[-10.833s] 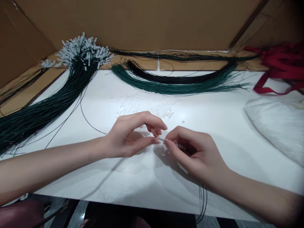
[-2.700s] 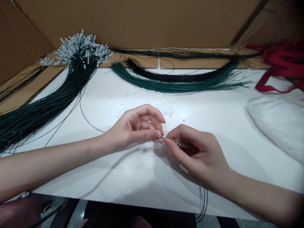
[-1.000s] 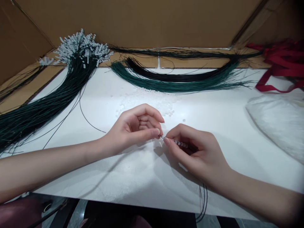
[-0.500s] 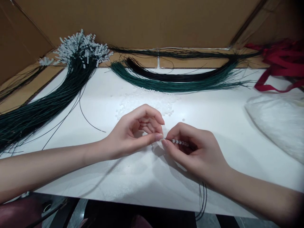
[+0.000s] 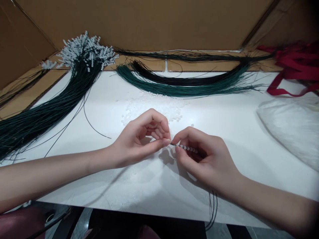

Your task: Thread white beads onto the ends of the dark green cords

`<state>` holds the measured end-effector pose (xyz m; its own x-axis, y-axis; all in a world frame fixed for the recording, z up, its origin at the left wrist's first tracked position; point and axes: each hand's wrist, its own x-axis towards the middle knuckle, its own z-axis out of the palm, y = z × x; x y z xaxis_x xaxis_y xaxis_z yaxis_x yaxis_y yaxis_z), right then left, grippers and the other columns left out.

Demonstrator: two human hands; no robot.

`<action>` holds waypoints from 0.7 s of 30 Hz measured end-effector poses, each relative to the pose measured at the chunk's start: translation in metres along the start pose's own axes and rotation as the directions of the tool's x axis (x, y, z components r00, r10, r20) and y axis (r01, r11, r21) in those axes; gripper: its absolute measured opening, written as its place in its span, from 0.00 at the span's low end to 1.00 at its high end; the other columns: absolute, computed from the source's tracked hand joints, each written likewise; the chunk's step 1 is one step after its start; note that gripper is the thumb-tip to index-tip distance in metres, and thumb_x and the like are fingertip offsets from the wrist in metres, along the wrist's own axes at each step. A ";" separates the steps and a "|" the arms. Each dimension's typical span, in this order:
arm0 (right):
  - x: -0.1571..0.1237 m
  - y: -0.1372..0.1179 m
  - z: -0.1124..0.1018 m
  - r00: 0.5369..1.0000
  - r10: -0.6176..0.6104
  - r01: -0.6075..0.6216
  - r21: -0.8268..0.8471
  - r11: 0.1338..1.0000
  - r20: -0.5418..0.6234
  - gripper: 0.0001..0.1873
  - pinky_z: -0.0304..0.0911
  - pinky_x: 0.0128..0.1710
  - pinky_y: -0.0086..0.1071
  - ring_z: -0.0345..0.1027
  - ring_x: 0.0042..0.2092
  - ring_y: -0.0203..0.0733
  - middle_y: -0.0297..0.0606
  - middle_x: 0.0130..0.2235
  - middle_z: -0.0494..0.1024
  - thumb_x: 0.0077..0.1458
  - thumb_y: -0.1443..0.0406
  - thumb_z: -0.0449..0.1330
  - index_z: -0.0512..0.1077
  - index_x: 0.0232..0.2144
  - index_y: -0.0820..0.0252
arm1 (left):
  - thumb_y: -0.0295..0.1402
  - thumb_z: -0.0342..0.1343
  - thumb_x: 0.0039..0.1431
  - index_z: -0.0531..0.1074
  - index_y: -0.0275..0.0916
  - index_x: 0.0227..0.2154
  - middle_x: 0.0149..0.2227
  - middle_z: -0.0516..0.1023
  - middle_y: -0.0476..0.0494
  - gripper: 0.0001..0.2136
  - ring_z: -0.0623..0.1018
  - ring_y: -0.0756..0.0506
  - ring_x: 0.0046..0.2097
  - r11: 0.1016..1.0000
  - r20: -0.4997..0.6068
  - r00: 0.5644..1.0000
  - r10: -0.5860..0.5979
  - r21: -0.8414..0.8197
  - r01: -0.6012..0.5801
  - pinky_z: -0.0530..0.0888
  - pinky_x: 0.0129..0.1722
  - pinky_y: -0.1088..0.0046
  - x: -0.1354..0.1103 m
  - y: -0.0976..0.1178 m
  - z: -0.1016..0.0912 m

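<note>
My left hand (image 5: 147, 139) pinches the tip of a thin dark wire (image 5: 173, 144) between thumb and forefinger, its other fingers curled. Close by on the right, my right hand (image 5: 206, 156) is closed around the same wire, thumb and forefinger at a row of small white beads (image 5: 188, 148) threaded on it. The rest of the row runs back into my right palm, where it is partly hidden. Several dark wire ends (image 5: 213, 212) hang below my right wrist over the table's front edge. Loose white beads (image 5: 154, 108) lie spread on the table beyond my hands.
At left lies a thick bundle of green wires (image 5: 62, 96) tipped with white beads (image 5: 84, 51). Bare green wires (image 5: 174, 90) and black wires (image 5: 179, 80) stretch along the back. Red ribbon (image 5: 296, 69) and a clear plastic bag (image 5: 294, 129) sit at right. Cardboard walls (image 5: 149, 25) enclose the white table (image 5: 239, 116).
My right thumb and forefinger have shifted slightly right along the wire, away from my left fingertips. More bare wire shows between the hands. The left hand has barely moved.
</note>
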<state>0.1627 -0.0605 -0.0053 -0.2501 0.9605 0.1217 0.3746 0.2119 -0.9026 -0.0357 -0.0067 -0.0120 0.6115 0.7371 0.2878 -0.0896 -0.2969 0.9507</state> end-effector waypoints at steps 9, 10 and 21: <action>-0.001 0.001 0.001 0.999 -0.036 0.036 -0.026 0.999 0.016 0.12 0.49 0.19 0.25 0.51 0.21 0.29 0.25 0.22 0.61 0.50 0.77 0.56 0.68 0.35 0.58 | 0.14 0.61 0.54 0.67 0.38 0.41 0.37 0.75 0.48 0.16 0.75 0.53 0.36 1.000 -0.006 1.000 -0.005 -0.010 0.005 0.73 0.36 0.79 0.000 0.001 0.000; -0.002 0.001 0.001 0.999 -0.038 0.038 -0.026 0.999 0.021 0.13 0.49 0.19 0.25 0.51 0.21 0.28 0.25 0.22 0.61 0.50 0.77 0.56 0.68 0.35 0.58 | 0.14 0.61 0.54 0.67 0.38 0.41 0.37 0.75 0.48 0.16 0.75 0.53 0.36 1.000 -0.008 1.000 -0.004 -0.013 0.004 0.73 0.36 0.79 0.000 0.001 0.000; -0.004 0.002 -0.003 0.997 -0.055 0.056 -0.002 0.998 0.047 0.16 0.48 0.19 0.26 0.50 0.21 0.29 0.26 0.23 0.62 0.46 0.78 0.52 0.68 0.36 0.57 | 0.15 0.62 0.54 0.67 0.38 0.40 0.36 0.74 0.49 0.16 0.75 0.52 0.37 1.000 -0.007 1.000 0.002 -0.018 -0.002 0.74 0.37 0.79 0.001 0.000 0.000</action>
<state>0.1668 -0.0635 -0.0063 -0.3120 0.9378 0.1521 0.3620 0.2654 -0.8936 -0.0347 -0.0059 -0.0116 0.6054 0.7411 0.2904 -0.1050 -0.2872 0.9521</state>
